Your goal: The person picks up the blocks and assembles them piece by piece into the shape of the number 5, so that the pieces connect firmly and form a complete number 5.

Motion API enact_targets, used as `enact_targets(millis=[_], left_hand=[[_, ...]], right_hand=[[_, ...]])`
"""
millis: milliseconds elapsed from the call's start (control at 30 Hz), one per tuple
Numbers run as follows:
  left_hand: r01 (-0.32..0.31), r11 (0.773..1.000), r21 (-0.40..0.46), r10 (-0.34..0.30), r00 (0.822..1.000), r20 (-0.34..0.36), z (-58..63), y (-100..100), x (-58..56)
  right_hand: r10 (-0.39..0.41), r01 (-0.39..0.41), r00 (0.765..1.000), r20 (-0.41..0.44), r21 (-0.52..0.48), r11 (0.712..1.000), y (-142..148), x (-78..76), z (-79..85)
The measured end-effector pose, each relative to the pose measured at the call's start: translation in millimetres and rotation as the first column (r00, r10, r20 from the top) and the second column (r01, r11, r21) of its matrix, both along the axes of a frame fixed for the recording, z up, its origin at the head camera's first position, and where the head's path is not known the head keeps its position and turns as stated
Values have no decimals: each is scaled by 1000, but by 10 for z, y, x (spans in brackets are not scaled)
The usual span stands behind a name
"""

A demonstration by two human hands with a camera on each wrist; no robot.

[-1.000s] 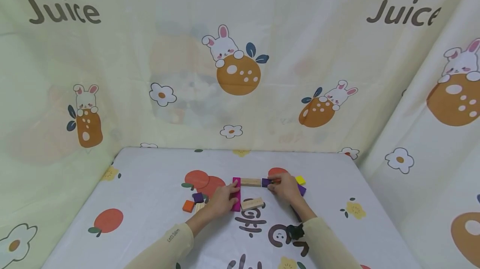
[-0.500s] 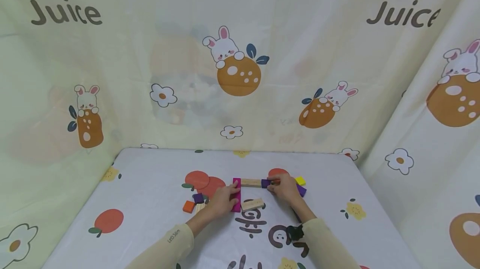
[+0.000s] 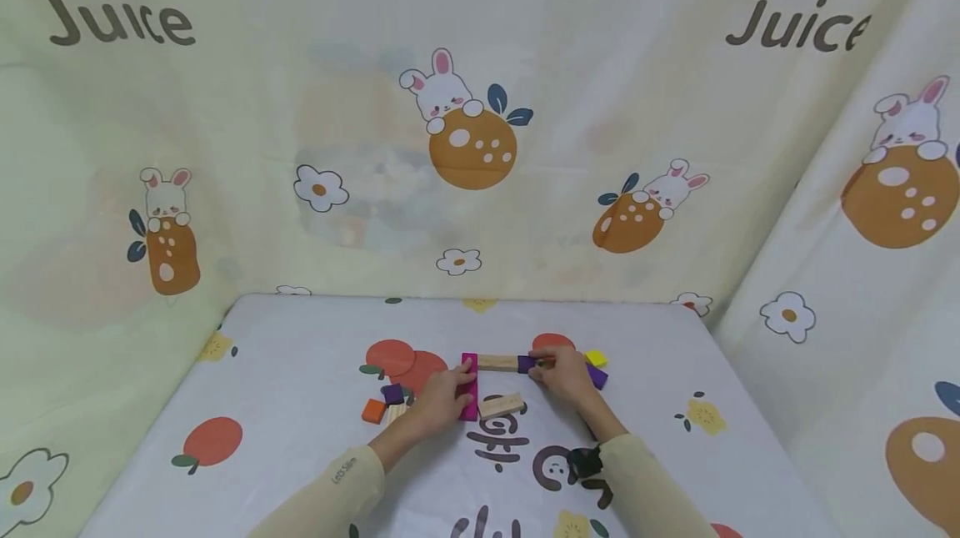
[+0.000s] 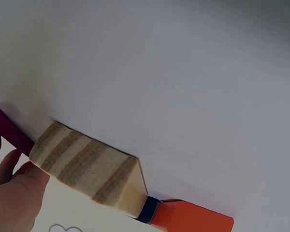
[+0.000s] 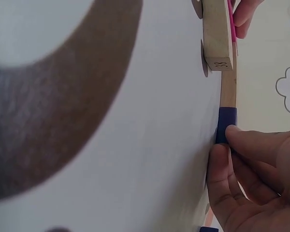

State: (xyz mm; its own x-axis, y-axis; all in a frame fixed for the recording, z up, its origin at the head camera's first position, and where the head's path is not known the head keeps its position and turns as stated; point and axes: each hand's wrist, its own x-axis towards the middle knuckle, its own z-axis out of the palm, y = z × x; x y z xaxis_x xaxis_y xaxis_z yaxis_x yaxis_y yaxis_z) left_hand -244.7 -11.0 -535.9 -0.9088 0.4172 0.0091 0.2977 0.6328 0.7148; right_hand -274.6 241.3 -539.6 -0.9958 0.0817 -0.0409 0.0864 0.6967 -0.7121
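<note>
In the head view my left hand [image 3: 438,396] rests its fingers on a long pink block [image 3: 469,413], which lies lengthwise away from me. A plain wooden block [image 3: 498,363] runs right from its far end. At that block's right end, my right hand [image 3: 566,373] pinches a small dark purple block [image 3: 524,364] between thumb and fingertips. The right wrist view shows the purple block [image 5: 226,123] against the wooden block's end. Nearer me, another wooden block [image 3: 501,406] lies slightly slanted beside the pink block.
Left of my left hand lie an orange block [image 3: 373,411], a purple block [image 3: 392,394] and a striped wooden block [image 4: 84,166], partly hidden in the head view. Beyond my right hand are a yellow block [image 3: 596,359] and another purple block [image 3: 597,375]. A printed cloth covers the table [image 3: 300,471].
The small purple block in my right hand has moved slightly left, against the wooden block's end. My left hand stays on the pink block. The head view has shifted a little.
</note>
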Motion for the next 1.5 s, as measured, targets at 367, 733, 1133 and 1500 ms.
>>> enact_targets(millis=[367, 733, 1133, 1500], left_hand=[[-13, 1000, 5, 13, 1000, 13, 20, -27, -11], [-2, 1000, -2, 2, 1000, 6, 14, -10, 7], [-17, 1000, -11, 17, 1000, 23, 14, -6, 6], [-12, 1000, -4, 12, 1000, 13, 16, -7, 7]], right_hand=[[48, -43, 995, -87, 58, 997, 52, -20, 88], [-51, 52, 987, -152, 4, 999, 525, -9, 228], [-168, 172, 980, -107, 25, 985, 808, 33, 167], [-218, 222, 973, -71, 63, 973, 903, 38, 43]])
